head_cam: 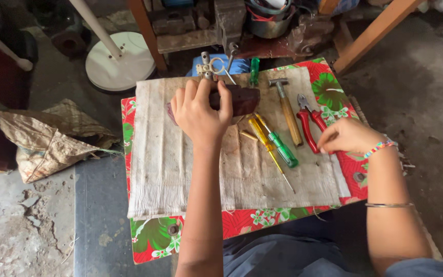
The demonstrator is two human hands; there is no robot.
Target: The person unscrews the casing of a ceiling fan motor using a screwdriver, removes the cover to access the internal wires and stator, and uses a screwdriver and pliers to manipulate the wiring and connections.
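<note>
**Hands at the workbench: block gripped, pliers within reach**

**State of hands.** The left hand (201, 114) is clamped over the top of a dark block (239, 98), fingers on the far face, thumb on the near one. The block rests at the far edge of a pale cloth (190, 169). The right hand (345, 136) is loosely curled, fingertips down on the cloth's right edge, just beside the handles of the red pliers (308, 125). Whether it pinches something small cannot be told.

**Hazards.**
- The block sits close to the cloth's far edge; a push away from the body could probably slide it into the metal parts (210, 66) lying there.
- The cloth lies loose over a floral cover (155, 236). A sideways pull would likely drag the tools with it.
- The screwdrivers (275, 146) lie diagonally between the hands; a sweeping forearm could roll them off.

**Materials and shapes.**
- Block: dark reddish-brown, rectangular, matt.
- Cloth: coarse, creased lengthwise, stained.
- Cover: glossy red with green leaves.
- Hammer (287, 110): steel head, wooden handle.
- Screwdrivers: translucent yellow and green handles, thin steel shafts.
- Pliers: red sleeved grips, grey head.
</note>
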